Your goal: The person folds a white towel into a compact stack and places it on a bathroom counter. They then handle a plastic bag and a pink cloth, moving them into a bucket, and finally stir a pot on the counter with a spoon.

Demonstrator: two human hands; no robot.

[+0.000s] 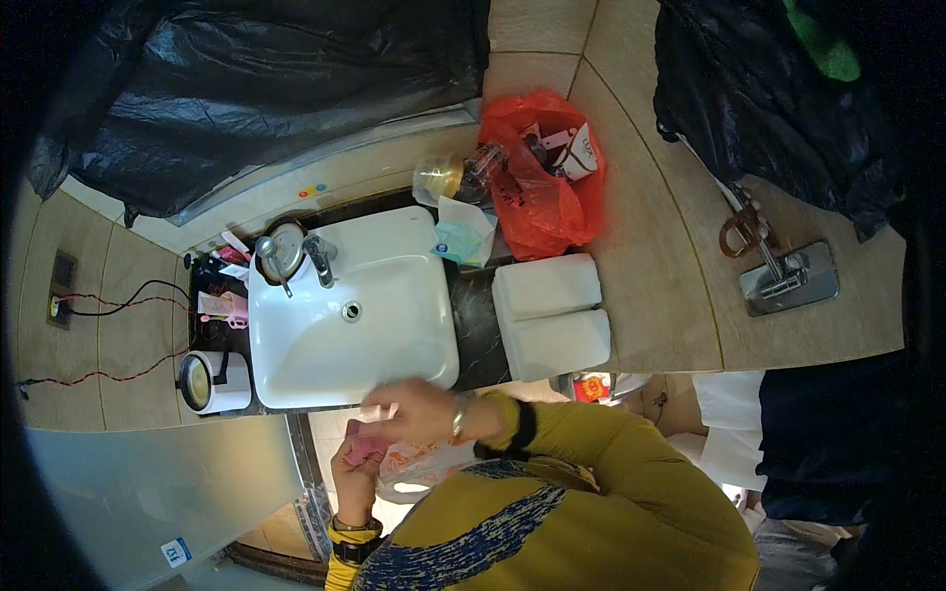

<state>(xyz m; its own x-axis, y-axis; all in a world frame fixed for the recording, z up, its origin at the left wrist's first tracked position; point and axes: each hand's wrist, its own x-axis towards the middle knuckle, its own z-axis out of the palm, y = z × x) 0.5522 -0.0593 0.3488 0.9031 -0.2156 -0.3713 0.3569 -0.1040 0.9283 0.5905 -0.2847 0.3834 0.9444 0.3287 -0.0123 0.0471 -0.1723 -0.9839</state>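
My left hand (355,480) is closed around a small pink cloth (366,447), just off the front edge of the white washbasin (347,354). My right hand (417,410) is motion-blurred beside the basin's front rim. Its thumb side overlaps the cloth in the view, and whether it grips the cloth cannot be made out. A chrome tap (319,260) stands at the basin's back, and the drain (352,312) is uncovered. A metal ladle-like utensil (275,266) lies over a round lidded pot (287,244) at the back left corner.
White folded tissue stacks (550,318) and a red plastic bag (550,214) with toiletries stand right of the basin. A tissue pack (465,233) lies between. A pink cup (235,309) and white kettle-like container (218,380) line the left, near wall cables (111,377).
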